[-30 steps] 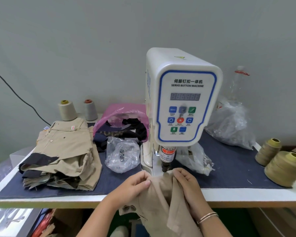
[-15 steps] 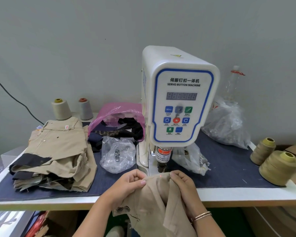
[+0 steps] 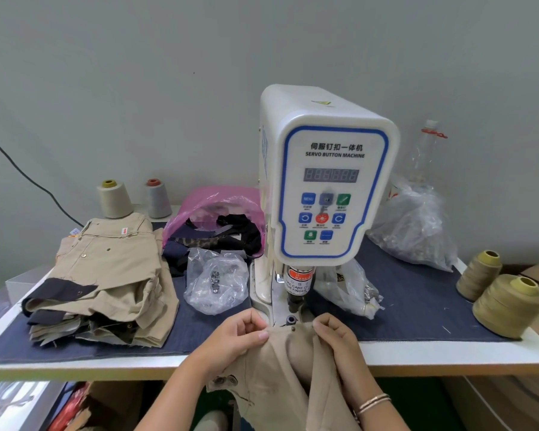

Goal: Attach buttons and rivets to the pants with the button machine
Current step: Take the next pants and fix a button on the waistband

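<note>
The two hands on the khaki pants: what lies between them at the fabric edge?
In the head view, between the left hand and right hand, the pants edge carries one small rivet.

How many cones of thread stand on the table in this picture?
4. A cream cone and a grey cone stand at the back left by the wall. Two olive cones stand at the right edge, one behind the other. The button machine may hide more.
</note>
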Demonstrator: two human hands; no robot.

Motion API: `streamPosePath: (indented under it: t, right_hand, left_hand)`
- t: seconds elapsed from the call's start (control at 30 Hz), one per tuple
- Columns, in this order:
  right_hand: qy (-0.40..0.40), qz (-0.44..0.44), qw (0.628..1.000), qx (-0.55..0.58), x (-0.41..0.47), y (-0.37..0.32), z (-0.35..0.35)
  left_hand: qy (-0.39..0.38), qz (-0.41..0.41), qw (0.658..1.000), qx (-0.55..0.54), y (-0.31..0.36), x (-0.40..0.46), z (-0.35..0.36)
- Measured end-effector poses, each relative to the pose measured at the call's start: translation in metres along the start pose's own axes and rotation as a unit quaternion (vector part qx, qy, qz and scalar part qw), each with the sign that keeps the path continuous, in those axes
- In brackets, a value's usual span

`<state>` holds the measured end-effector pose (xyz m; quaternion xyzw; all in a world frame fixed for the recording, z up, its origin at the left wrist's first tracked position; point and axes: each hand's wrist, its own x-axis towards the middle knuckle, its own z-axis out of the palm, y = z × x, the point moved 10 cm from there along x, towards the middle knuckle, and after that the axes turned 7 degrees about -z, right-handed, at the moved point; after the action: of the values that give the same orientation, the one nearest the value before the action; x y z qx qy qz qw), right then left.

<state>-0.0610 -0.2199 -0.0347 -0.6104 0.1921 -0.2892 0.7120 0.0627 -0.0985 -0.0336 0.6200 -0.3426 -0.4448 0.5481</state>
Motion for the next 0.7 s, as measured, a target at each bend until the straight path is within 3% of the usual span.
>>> streamPosePath:
  t: [0.13, 0.23, 0.27, 0.33, 0.4, 0.57, 0.7]
  right_hand:
    - [-0.089, -0.019, 0.989, -0.117, -0.014, -0.015, 0.007]
    - [0.065, -0.073, 0.981, -0.165, 0.008, -0.048, -0.039]
    - [0.121, -0.089, 0.965, -0.215, 0.016, -0.062, -0.057]
    - [0.153, -0.088, 0.929, -0.326, 0.040, -0.081, -0.075]
    - [0.109, -0.038, 0.891, -0.439, 0.069, -0.078, -0.078]
    - [-0.033, 0.049, 0.723, -0.688, 0.118, -0.049, -0.058]
    - [-0.004, 0.049, 0.678, -0.733, 0.128, -0.040, -0.055]
  left_hand:
    - [0.099, 0.078, 0.987, 0.104, 0.007, -0.007, -0.013]
    - [0.170, 0.102, 0.973, 0.115, 0.011, -0.016, -0.030]
    - [0.186, 0.104, 0.970, 0.116, 0.011, -0.016, -0.036]
    - [0.202, 0.103, 0.965, 0.134, 0.012, -0.014, -0.040]
    - [0.200, 0.093, 0.962, 0.159, 0.011, -0.008, -0.040]
    - [0.164, 0.031, 0.972, 0.162, -0.002, 0.007, -0.045]
    - [0.171, 0.034, 0.971, 0.162, -0.004, 0.007, -0.047]
